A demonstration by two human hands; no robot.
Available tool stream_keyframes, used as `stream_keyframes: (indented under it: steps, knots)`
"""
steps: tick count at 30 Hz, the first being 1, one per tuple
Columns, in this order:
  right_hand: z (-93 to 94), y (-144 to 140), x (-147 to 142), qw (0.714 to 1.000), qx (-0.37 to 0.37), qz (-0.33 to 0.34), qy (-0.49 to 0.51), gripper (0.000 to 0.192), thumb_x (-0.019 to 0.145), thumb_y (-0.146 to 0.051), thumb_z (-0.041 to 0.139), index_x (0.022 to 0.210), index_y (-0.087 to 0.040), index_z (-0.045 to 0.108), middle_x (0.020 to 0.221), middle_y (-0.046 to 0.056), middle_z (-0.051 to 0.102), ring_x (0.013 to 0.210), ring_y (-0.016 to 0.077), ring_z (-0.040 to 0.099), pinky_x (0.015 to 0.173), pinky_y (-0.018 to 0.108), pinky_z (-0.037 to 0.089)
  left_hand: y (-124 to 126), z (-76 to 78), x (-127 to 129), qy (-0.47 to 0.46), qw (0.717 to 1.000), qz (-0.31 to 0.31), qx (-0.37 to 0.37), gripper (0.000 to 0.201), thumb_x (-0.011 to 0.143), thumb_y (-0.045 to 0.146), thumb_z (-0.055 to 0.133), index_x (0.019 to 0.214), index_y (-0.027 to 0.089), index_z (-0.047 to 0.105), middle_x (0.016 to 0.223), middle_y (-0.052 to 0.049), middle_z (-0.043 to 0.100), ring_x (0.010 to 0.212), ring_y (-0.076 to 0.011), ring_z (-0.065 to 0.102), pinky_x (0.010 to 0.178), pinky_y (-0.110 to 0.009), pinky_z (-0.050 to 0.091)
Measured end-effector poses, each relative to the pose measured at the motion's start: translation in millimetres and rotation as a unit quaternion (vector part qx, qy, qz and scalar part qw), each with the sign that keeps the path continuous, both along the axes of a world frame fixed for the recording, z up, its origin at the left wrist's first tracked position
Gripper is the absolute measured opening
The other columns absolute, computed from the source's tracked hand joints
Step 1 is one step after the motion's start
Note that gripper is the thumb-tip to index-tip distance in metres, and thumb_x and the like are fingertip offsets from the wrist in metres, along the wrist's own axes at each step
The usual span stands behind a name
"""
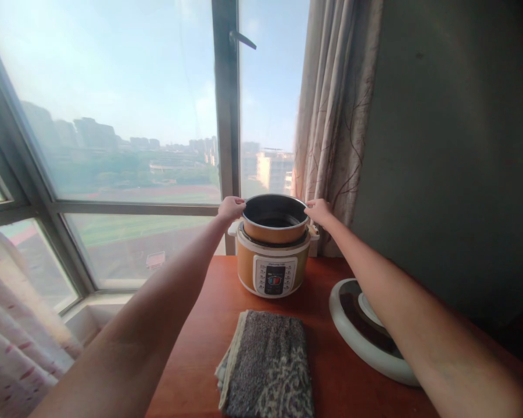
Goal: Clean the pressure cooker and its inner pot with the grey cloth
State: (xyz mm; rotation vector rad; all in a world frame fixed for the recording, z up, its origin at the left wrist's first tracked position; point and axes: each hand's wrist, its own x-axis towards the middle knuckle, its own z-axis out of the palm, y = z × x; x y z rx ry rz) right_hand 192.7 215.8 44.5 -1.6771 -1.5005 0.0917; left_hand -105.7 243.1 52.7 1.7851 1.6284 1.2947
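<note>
An inner pot point(275, 233), dark inside with a gold outer wall, stands partly out of the rice cooker point(246, 267). My left hand point(232, 208) pinches the pot's rim on the left side. On the opposite side my right hand point(319, 211) grips the same rim with its fingers closed. The cooker body is gold and white, with a control panel point(275, 277) facing me. How far the pot's lower part sits inside the cooker is hidden by the cooker's rim.
A folded grey patterned towel point(270, 363) lies in front of the cooker on the reddish wooden table point(192, 342). To the right, under my forearm, rests a round white lid point(353, 337). Behind are a window frame point(227, 116) and a curtain point(335, 116); a dark wall point(444, 174) stands right.
</note>
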Motion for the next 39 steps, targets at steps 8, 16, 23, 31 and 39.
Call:
stream_keyframes:
  steps: [8,16,23,31,39]
  knots:
    - [-19.7,-5.4,1.4,0.995,-0.054,-0.023,-0.084,0.035,0.071,-0.02,0.067,0.104,-0.02,0.08,0.103,0.01,0.078,0.103,0.0272,0.072,0.084,0.028,0.053,-3.3,-21.4,3.8,0.098,0.994,0.034,-0.016,0.023,0.078,0.026,0.069,0.096,0.016,0.079,0.065,-0.005,0.072,0.064,-0.018,0.067,0.064,-0.026,0.049]
    - [-38.5,-14.3,2.2,0.985,-0.091,-0.018,-0.144,0.034,0.075,-0.024,0.064,0.105,-0.025,0.08,0.102,0.007,0.079,0.104,0.0255,0.072,0.087,0.027,0.053,-8.3,-27.9,4.9,0.191,0.981,0.038,-0.013,0.026,0.078,0.022,0.067,0.1,0.019,0.08,0.101,-0.012,0.079,0.098,-0.0279,0.071,0.084,-0.033,0.052]
    - [-43.0,-19.0,1.4,0.978,-0.107,-0.005,-0.181,0.037,0.076,-0.024,0.061,0.108,-0.025,0.079,0.104,0.007,0.078,0.107,0.0252,0.07,0.092,0.028,0.051,-9.5,-37.5,4.2,0.252,0.967,0.037,-0.023,0.026,0.076,0.023,0.066,0.098,0.019,0.079,0.099,-0.015,0.078,0.099,-0.0336,0.071,0.082,-0.037,0.054]
    - [-41.1,-24.3,0.8,0.972,-0.118,0.006,-0.203,0.038,0.079,-0.026,0.061,0.113,-0.026,0.077,0.107,0.007,0.078,0.108,0.0252,0.07,0.093,0.029,0.051,-22.9,-34.6,2.2,0.303,0.952,0.04,-0.028,0.028,0.076,0.023,0.062,0.099,0.019,0.077,0.098,-0.015,0.077,0.096,-0.0334,0.071,0.078,-0.037,0.054]
    - [-43.6,-31.8,2.0,0.969,-0.128,0.02,-0.212,0.042,0.08,-0.028,0.058,0.119,-0.029,0.075,0.112,0.007,0.077,0.109,0.0257,0.069,0.092,0.03,0.052,-44.3,-32.1,-0.4,0.349,0.936,0.036,-0.029,0.029,0.079,0.023,0.054,0.101,0.018,0.074,0.1,-0.016,0.077,0.095,-0.0334,0.071,0.078,-0.038,0.053]
